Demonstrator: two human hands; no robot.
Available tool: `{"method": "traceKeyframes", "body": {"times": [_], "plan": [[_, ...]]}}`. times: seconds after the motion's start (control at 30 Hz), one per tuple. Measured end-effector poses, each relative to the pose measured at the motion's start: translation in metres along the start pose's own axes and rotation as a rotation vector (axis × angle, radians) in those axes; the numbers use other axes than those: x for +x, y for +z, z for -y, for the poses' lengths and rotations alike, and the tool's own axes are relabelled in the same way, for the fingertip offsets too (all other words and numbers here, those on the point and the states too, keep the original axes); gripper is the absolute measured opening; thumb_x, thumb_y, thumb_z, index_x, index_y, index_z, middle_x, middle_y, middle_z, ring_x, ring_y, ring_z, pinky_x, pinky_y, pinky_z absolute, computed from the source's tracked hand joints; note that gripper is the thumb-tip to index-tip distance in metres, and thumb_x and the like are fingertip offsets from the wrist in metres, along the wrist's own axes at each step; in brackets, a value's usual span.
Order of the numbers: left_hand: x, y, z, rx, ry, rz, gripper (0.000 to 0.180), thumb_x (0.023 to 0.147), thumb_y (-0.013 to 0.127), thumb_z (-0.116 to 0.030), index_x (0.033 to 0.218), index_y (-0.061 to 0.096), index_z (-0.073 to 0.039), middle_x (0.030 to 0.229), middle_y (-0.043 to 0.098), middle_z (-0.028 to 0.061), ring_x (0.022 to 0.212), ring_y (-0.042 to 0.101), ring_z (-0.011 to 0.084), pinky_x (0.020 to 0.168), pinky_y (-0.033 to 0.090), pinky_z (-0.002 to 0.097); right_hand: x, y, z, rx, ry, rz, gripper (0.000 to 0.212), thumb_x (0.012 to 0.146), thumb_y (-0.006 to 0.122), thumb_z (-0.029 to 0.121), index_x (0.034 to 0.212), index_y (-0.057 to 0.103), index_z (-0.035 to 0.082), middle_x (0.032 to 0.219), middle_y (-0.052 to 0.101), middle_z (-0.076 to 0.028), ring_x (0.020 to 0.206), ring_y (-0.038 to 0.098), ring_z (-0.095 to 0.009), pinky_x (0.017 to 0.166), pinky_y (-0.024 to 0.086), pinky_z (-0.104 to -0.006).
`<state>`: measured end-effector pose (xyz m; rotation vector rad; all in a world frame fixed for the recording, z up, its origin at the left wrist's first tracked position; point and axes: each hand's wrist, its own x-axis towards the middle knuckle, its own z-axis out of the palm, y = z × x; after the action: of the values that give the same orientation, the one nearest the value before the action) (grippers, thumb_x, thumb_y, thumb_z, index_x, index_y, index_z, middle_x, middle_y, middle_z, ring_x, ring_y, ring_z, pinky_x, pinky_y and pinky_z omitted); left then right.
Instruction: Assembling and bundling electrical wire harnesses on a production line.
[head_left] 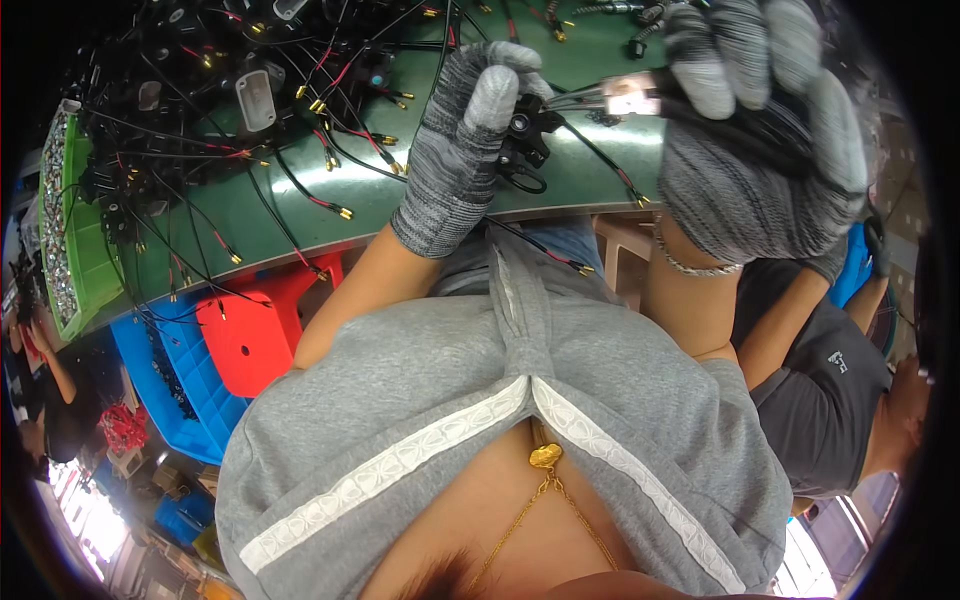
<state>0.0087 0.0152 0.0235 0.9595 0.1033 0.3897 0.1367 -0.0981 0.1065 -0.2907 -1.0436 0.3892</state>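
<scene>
Both my hands wear grey knitted gloves with pale fingertips. My left hand (465,145) is closed around a small black plastic part (525,135) that has a dark ring at its lower end. Two dark leads with gold-coloured ends hang near this part. In my right hand (750,150) is a pair of long-nose pliers (632,95) with black handles, my fingers wrapped round them. The thin metal jaws point left and reach the upper right side of the black part. Whether the jaws pinch anything there is too small to tell.
On the green table (345,195) lies a heap of black parts (185,85) with red and black leads. A green tray (92,255) of small metal pieces stands at the left edge. Below are a red stool (250,335) and blue bins (185,390). A co-worker (815,390) sits close on the right.
</scene>
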Motion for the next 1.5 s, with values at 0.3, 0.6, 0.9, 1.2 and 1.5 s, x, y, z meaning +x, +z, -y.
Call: {"method": "traceKeyframes", "body": {"times": [0.3, 0.6, 0.9, 1.2, 1.5], "plan": [[0.001, 0.0, 0.001, 0.108, 0.026, 0.012, 0.024, 0.1, 0.055, -0.026, 0.112, 0.061, -0.006, 0.096, 0.064, 0.0038, 0.09, 0.062, 0.0107, 0.081, 0.051, 0.0259, -0.014, 0.021, -0.013, -0.063, 0.021, -0.133, 0.063, 0.093, 0.048, 0.005, 0.15, 0.021, 0.007, 0.096, 0.046, -0.009, 0.08, 0.048, -0.016, 0.068, 0.049, -0.0295], [-0.003, 0.001, 0.0, 0.163, 0.105, 0.013, 0.021, 0.1, 0.055, -0.023, 0.112, 0.06, -0.006, 0.098, 0.064, 0.003, 0.093, 0.061, 0.0107, 0.085, 0.051, 0.0272, 0.004, 0.028, -0.01, 0.04, 0.202, -0.106, 0.065, 0.089, 0.055, -0.001, 0.147, 0.027, 0.006, 0.1, 0.047, -0.009, 0.083, 0.052, -0.016, 0.073, 0.052, -0.0315], [-0.005, 0.009, -0.006, 0.21, 0.077, -0.063, 0.022, 0.101, 0.051, -0.026, 0.108, 0.059, -0.007, 0.094, 0.061, 0.0033, 0.089, 0.058, 0.0112, 0.082, 0.048, 0.0269, -0.001, 0.033, -0.012, -0.17, 0.273, -0.126, 0.073, 0.085, 0.067, 0.012, 0.147, 0.028, 0.015, 0.105, 0.045, -0.009, 0.083, 0.051, -0.016, 0.069, 0.05, -0.029], [0.007, 0.001, -0.004, 0.236, -0.102, 0.1, 0.024, 0.101, 0.052, -0.03, 0.111, 0.057, -0.009, 0.093, 0.06, -0.0004, 0.084, 0.057, 0.0085, 0.072, 0.048, 0.0241, -0.026, 0.017, 0.011, -0.107, 0.153, -0.343, 0.07, 0.085, 0.067, 0.016, 0.147, 0.034, 0.014, 0.109, 0.044, -0.012, 0.083, 0.049, -0.02, 0.065, 0.05, -0.0336], [0.164, -0.01, -0.23, 1.335, 1.387, -0.139, 0.015, 0.091, 0.066, -0.019, 0.089, 0.064, -0.005, 0.085, 0.064, 0.009, 0.072, 0.059, 0.02, 0.066, 0.05, 0.0337, -0.052, -0.02, 0.128, -0.137, -0.179, -0.612, 0.044, 0.094, 0.05, 0.02, 0.135, 0.049, 0.003, 0.111, 0.049, -0.015, 0.089, 0.046, -0.023, 0.073, 0.045, -0.034]]}}
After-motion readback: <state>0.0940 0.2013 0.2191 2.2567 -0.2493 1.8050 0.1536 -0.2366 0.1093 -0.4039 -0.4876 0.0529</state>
